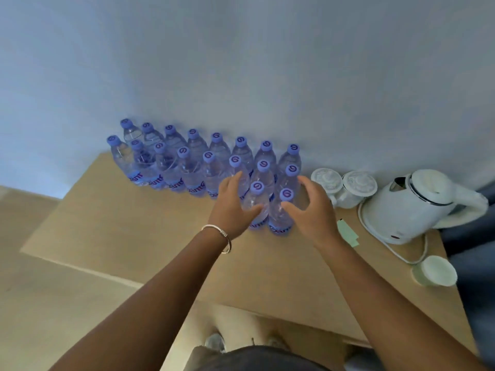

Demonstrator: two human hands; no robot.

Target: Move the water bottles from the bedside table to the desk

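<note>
Several clear water bottles with purple caps stand in rows on the tan desk (112, 228) against the wall (241, 62). Two more stand in front of the rows. My left hand (234, 203) wraps the left front bottle (257, 199), thumb across its front and fingers behind it. My right hand (312, 210) is spread beside the right front bottle (284, 218). Its thumb tip touches the bottle, its fingers are curved and apart from it, and bare desk shows between bottle and palm. Both bottles stand upright on the desk.
Two white lidded cups (344, 187) stand right of the bottles. Further right are a white electric kettle (417, 207) with its cord, a paper cup (435, 270) and a pale green slip (348, 232). The desk's left edge drops to the floor (40, 290).
</note>
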